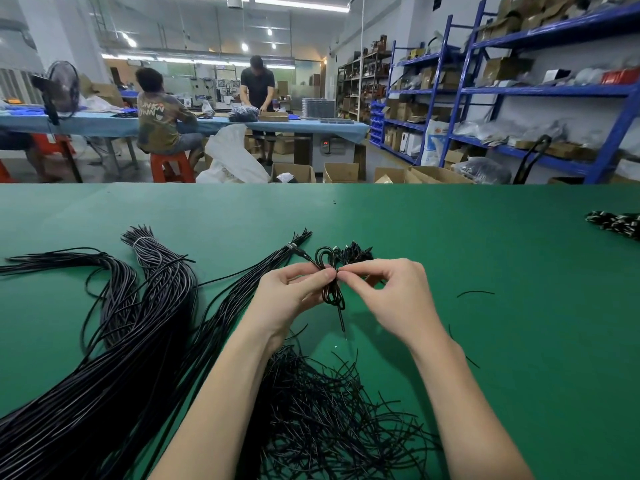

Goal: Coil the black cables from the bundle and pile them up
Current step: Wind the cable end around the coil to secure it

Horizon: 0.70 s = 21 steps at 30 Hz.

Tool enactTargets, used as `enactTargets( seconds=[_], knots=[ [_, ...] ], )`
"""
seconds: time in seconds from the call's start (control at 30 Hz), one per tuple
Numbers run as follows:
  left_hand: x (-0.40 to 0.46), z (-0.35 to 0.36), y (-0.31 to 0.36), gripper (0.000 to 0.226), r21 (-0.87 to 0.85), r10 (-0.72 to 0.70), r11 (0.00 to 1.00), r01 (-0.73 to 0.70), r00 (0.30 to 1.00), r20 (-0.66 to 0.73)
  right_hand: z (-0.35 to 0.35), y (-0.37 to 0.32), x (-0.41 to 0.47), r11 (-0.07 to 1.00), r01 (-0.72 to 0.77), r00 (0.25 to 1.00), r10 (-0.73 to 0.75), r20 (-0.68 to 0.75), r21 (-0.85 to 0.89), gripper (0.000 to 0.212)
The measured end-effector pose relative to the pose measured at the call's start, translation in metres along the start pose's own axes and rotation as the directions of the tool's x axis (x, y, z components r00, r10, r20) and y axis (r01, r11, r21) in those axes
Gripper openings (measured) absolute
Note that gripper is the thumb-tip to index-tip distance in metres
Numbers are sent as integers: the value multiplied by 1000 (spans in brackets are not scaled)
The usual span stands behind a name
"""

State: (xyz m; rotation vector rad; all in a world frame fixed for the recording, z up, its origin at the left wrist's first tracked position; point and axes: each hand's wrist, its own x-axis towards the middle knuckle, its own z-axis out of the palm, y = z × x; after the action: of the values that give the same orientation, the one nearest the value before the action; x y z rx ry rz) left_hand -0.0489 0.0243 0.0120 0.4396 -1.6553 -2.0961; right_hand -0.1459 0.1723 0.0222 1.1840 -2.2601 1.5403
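Your left hand (294,292) pinches shiny black coiled cable (330,285) at middle; your right hand (391,292) pinches same spot, above smooth green table (485,254); long thin cable bundle (138,323) lies left

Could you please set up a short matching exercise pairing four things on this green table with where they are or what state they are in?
Things:
1. coiled cable
2. left hand
3. long cable bundles
4. pile of short ties

States:
A. spread over the table's left side
B. held above the table by both hands
C. lying between the forearms
D. gripping the coil's middle

Pairs: 1-B, 2-D, 3-A, 4-C
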Motion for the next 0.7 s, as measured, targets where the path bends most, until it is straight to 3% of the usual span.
enactTargets(
  seconds=[0.1, 0.23, 0.3, 0.37, 0.43, 0.47, 0.5, 0.53, 0.57, 0.6, 0.67, 0.7],
  knots=[
    [0, 0, 1, 39, -6, -11, 1000, 11, 999, 30, 1, 3, -1, 997, 60, 998, -61, -24, -38, 3],
    [-1, -4, 3, 25, -25, -15, 1000, 18, 995, 102, 4, 2, -3, 988, 148, 989, -148, -8, -40, 5],
    [-2, -8, 6, 26, 68, 41, 996, -49, 992, 120, 3, 4, -1, 999, 47, 998, -47, 29, -4, 9],
    [-5, -13, 11, 30, 217, 103, 966, -137, 982, 161, 1, 5, 1, 988, -148, 974, 139, 180, 42, 12],
    [-6, -16, 13, 33, 280, 121, 944, -176, 971, 204, 0, 6, 1, 844, -467, 846, 340, 412, 263, 11],
    [-7, -17, 12, 32, 269, 119, 947, -176, 970, 212, 0, 3, 0, 669, -628, 752, 391, 531, 397, 8],
    [-7, -16, 12, 32, 241, 112, 957, -162, 971, 210, 1, 2, -1, 500, -716, 689, 397, 607, 487, 8],
    [-7, -16, 11, 31, 200, 97, 970, -138, 975, 202, 2, 2, -3, 426, -735, 675, 378, 634, 528, 9],
    [-7, -15, 11, 32, 149, 71, 984, -101, 978, 195, 2, 1, -3, 464, -710, 698, 359, 620, 530, 9],
    [-6, -13, 11, 33, 97, 39, 994, -58, 981, 190, 0, 1, -3, 599, -635, 751, 331, 572, 487, 7],
    [-6, -13, 10, 36, 25, -22, 1000, 18, 985, 173, -4, -1, -2, 898, -349, 876, 212, 433, 267, 3],
    [-5, -14, 11, 36, 10, -45, 999, 44, 985, 169, -7, -3, -1, 969, -204, 918, 141, 371, 138, 1]
  ],
)
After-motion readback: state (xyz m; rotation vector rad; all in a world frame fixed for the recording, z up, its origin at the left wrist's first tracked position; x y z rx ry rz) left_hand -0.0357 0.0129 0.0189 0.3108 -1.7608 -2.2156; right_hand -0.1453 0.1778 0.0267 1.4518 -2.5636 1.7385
